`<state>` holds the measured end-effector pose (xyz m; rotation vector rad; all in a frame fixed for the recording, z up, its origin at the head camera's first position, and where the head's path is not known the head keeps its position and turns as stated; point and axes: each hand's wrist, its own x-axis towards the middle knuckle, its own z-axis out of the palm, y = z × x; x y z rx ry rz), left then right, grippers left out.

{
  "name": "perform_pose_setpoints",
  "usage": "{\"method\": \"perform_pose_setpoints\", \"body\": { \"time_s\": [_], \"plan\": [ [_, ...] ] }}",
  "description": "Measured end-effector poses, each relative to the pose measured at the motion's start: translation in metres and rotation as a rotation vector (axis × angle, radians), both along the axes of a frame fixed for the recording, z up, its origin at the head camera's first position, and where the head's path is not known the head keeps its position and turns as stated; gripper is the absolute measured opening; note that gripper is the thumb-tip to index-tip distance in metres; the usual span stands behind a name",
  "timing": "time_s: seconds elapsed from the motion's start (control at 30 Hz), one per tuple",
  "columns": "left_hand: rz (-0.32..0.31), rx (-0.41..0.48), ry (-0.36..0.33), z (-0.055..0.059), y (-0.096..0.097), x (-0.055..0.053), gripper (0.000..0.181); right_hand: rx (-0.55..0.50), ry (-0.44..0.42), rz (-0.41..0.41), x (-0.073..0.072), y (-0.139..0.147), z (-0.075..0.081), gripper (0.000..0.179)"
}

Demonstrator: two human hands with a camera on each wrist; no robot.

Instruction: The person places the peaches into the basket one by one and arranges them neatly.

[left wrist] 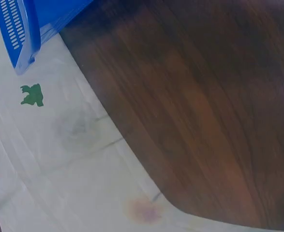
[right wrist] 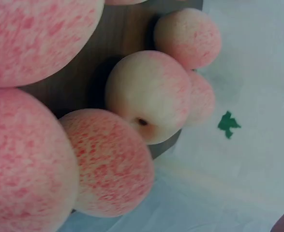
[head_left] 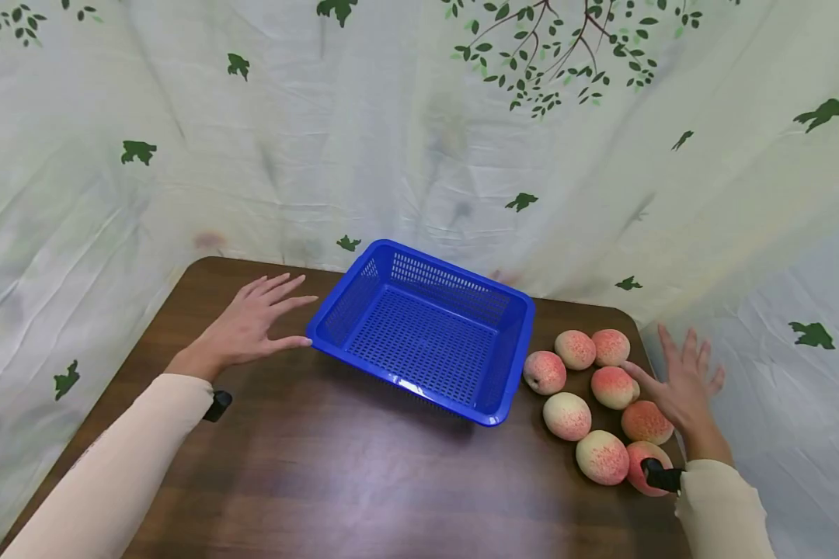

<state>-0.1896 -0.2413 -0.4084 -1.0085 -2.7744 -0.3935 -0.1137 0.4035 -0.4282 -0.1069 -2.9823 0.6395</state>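
A blue plastic basket point(head_left: 419, 334) with perforated walls sits at the table's far middle, nothing in it. Beside its left corner my left hand point(head_left: 248, 322) is spread, thumb tip close to the rim; whether it touches I cannot tell. In the left wrist view part of the basket point(left wrist: 30, 29) shows at the top left. On the right lie several peaches point(head_left: 566, 416), pink and cream. Over the right-hand ones hovers my right hand point(head_left: 685, 384), fingers spread and holding nothing. The right wrist view shows peaches point(right wrist: 149, 96) close up, with a fingertip at the right edge.
The brown wooden table point(head_left: 363, 481) has rounded far corners. A pale cloth point(head_left: 280, 140) printed with green leaves hangs behind it and along both sides. Black straps point(head_left: 218, 405) sit on both wrists.
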Motion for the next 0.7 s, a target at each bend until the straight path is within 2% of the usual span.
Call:
{"method": "perform_pose_setpoints", "body": {
  "time_s": [0.2,0.33,0.5,0.7],
  "plan": [
    [-0.058,0.057,0.001,-0.005,0.007,-0.005,0.061,-0.028,0.049,-0.039,0.007,0.011,-0.011,0.089],
    [-0.094,0.099,0.039,-0.011,0.012,-0.008,0.059,-0.059,0.078,-0.075,0.016,0.017,-0.018,0.089],
    [-0.137,0.122,0.068,-0.019,0.018,-0.007,0.056,-0.137,0.076,-0.133,0.03,0.024,-0.024,0.089],
    [-0.143,0.149,0.058,-0.029,0.024,-0.002,0.053,-0.221,0.046,-0.177,0.047,0.032,-0.031,0.088]
  ]
}}
